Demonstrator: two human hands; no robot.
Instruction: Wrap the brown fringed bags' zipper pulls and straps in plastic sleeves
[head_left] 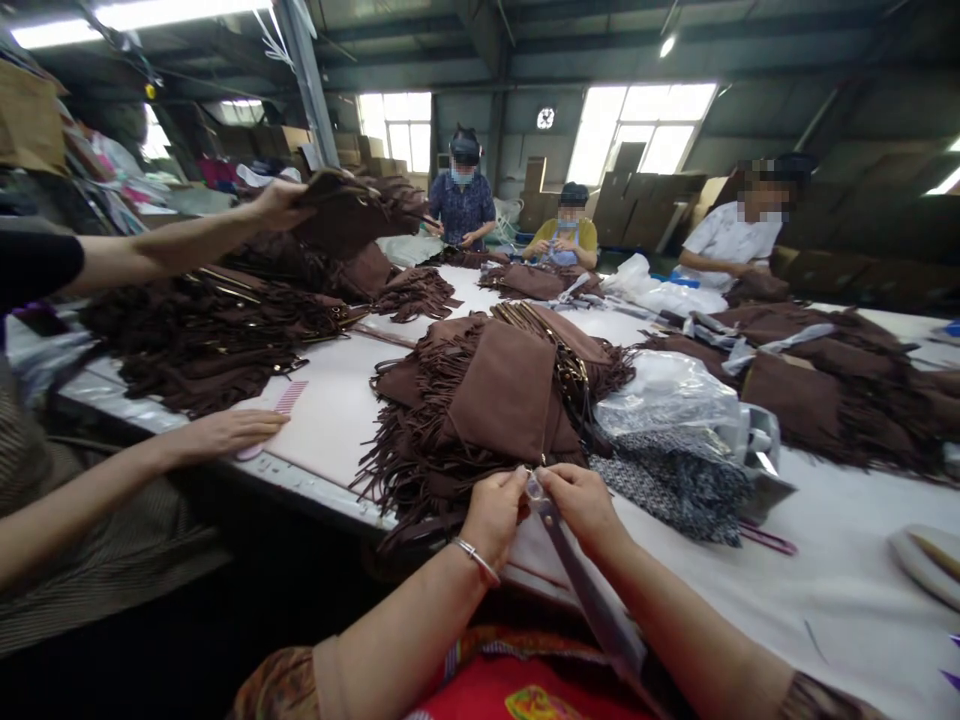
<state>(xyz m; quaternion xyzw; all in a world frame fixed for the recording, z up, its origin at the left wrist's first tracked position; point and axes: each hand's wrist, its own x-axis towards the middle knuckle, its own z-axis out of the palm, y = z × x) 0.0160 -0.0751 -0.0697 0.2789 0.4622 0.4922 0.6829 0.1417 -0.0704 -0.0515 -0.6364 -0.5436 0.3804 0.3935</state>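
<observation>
A dark brown strap (577,575) runs from my lap up to my hands, with a small pale, shiny fitting (534,488) at its upper end. My left hand (495,512), with a bangle at the wrist, pinches the left side of that end. From the other side, my right hand (586,505) grips it between thumb and fingers. The exact fastening is too small to make out. Just beyond my fingertips lies a brown fringed bag (506,385) on a pile of similar bags, its lower corner close to the strap end. Gold-coloured metal bars (529,325) show behind it.
On the left, a co-worker's hand (251,432) rests on the white table (330,400); the other (281,205) lifts a brown bag. Clear plastic (667,395), speckled grey fabric (675,485) and more brown bags (802,385) lie right. Several people work across the table.
</observation>
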